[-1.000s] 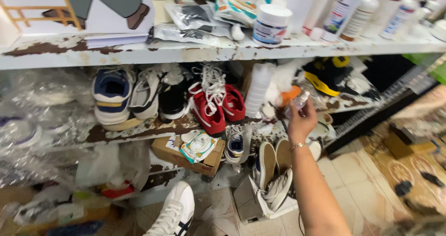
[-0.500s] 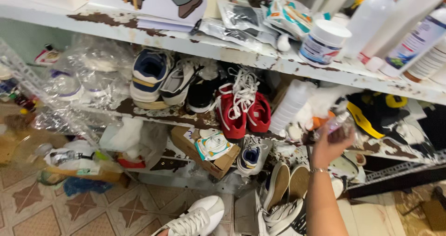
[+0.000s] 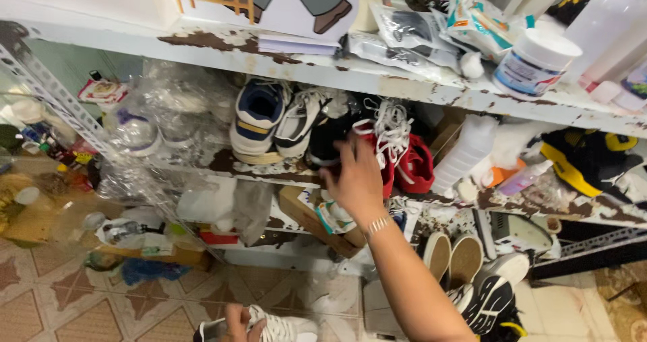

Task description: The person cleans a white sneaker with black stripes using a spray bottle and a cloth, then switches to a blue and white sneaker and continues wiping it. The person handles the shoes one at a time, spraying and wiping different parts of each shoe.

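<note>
The right hand (image 3: 356, 175) reaches into the shelf (image 3: 404, 89) with fingers spread, their tips just touching the red shoe (image 3: 404, 163), while the left hand (image 3: 237, 320) pinches a white shoe (image 3: 283, 328) down low; next, I think, the right fingers must close on the red shoe

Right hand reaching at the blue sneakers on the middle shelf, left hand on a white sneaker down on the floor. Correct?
Not quite. In the head view the right hand is at the red sneakers with white laces, not the blue ones. The rest holds: the left hand is on the white sneaker on the floor.
</note>
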